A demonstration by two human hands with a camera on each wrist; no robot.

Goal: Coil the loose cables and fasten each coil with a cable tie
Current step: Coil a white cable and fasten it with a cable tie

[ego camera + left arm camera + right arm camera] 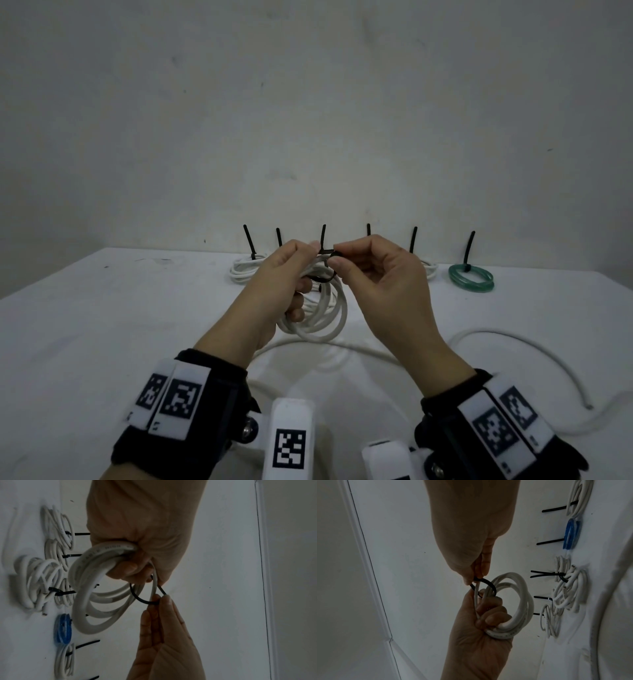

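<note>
Holding my left hand (274,284) raised above the table (102,325), I curl its fingers around the white cable coil (322,315). My right hand (380,284) is beside it, thumb and forefinger pinching the black cable tie (142,599) looped around the coil's top. The wrist views show this loop not yet tight; the head view hides it.

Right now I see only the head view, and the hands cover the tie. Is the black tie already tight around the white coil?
Observer: No. The right wrist view shows the cable tie as a wide, loose loop around strands of the white coil.
Operator: Which hand holds the coil?
Observer: The left hand, its fingers curled through the coil; the right hand pinches the tie between thumb and finger.
</note>
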